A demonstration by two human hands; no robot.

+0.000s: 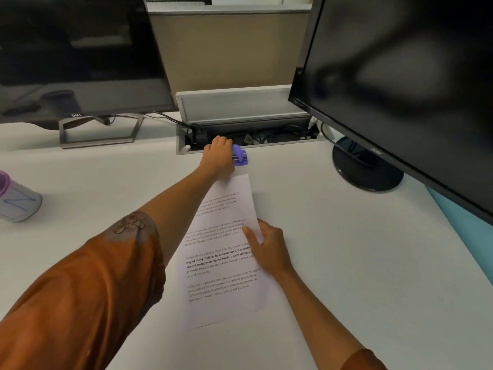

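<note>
A printed sheet of paper lies on the white desk, its far end pointing at a purple hole punch. My left hand reaches far forward and rests on top of the punch, fingers curled over its handle. My right hand pinches the sheet's right edge, thumb on top of the text. Whether the paper's far edge sits inside the punch is hidden by my left hand.
A Dell monitor stands at the back left and an Acer monitor overhangs the right side on a round base. An open cable tray lies just behind the punch. A purple-lidded cup stands at the left edge.
</note>
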